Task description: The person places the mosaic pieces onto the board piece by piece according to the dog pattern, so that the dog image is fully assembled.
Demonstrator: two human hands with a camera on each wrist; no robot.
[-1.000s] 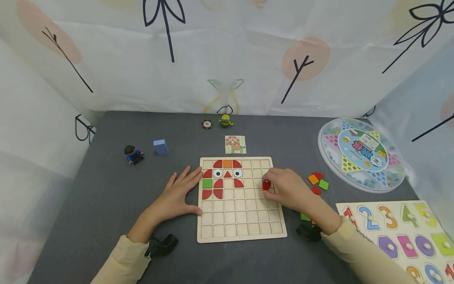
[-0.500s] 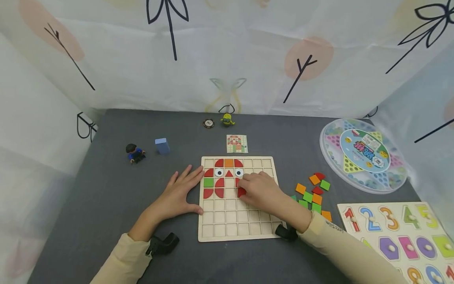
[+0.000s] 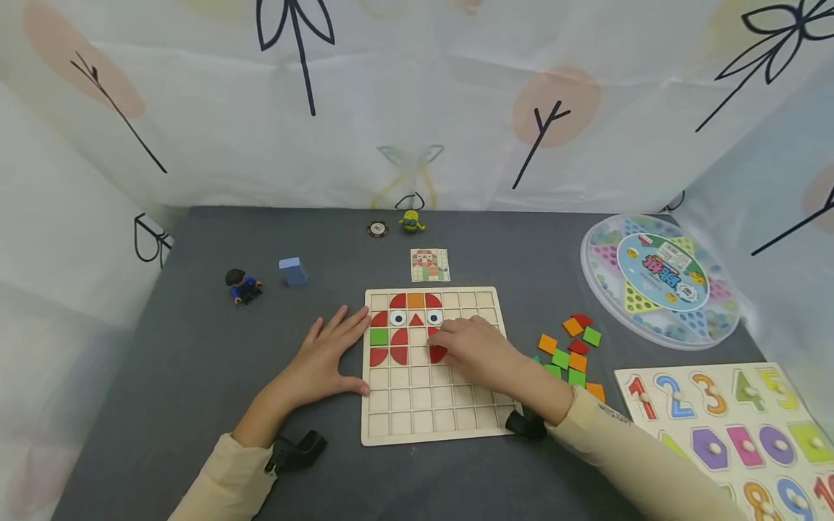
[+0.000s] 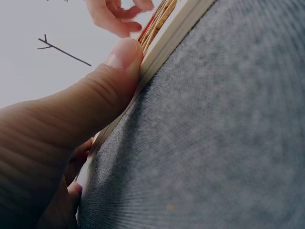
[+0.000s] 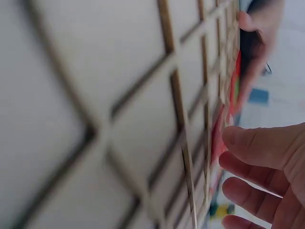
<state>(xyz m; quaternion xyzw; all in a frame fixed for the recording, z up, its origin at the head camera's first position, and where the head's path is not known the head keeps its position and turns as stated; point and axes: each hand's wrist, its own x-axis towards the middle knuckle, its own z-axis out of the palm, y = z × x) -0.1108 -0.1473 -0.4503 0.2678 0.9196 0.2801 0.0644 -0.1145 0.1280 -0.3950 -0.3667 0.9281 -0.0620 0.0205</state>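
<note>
A wooden grid board [image 3: 417,420] lies on the dark table, with red, green and orange tiles and two eye tiles in its upper left cells. My left hand [image 3: 329,354] rests spread along its left edge; in the left wrist view the thumb [image 4: 107,83] presses the board's side. Over the middle of the board, my right hand [image 3: 478,354] holds a red quarter-circle tile [image 3: 436,354] by thumb and fingertips at a cell below the right eye. The right wrist view shows these fingertips against red [image 5: 217,138], with the tile partly hidden.
Loose orange, green and red tiles [image 3: 576,361] lie right of the board. A pattern card [image 3: 430,265] is behind it. Around stand a number puzzle [image 3: 730,434], a round game box [image 3: 658,282], a blue block [image 3: 293,271], a toy figure [image 3: 244,286], a yellow toy [image 3: 412,221] and a round chip [image 3: 377,229].
My right hand has carried the red tile leftward from the board's right edge to a cell below the right eye, and has stayed there since. The left hand has kept its place.
</note>
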